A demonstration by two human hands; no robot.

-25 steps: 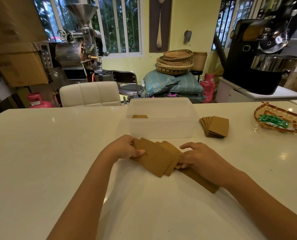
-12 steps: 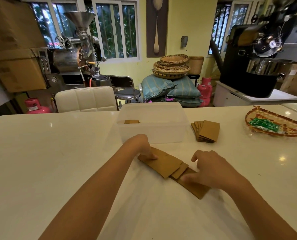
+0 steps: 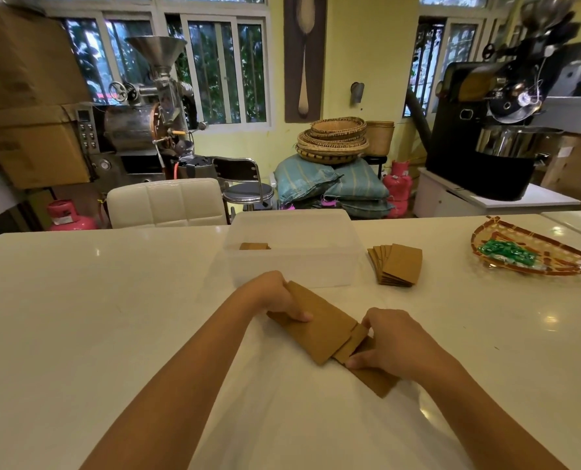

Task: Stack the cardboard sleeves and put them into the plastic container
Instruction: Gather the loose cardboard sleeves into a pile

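Both hands, left hand [image 3: 277,295] and right hand [image 3: 392,346], press their grip onto one fanned row of flat brown cardboard sleeves [image 3: 319,329] on the white counter [image 3: 79,317], near one translucent plastic container [image 3: 294,262].

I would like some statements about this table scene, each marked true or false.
1. Both hands rest on the fanned cardboard sleeves on the table. True: left hand, right hand.
2. The plastic container is empty. False: some sleeves lie inside it.
3. A second pile of sleeves lies to the right of the container. True.
4. The woven tray holds cardboard sleeves. False: it holds green packets.
5. The lid is on the container. False: it is open on top.
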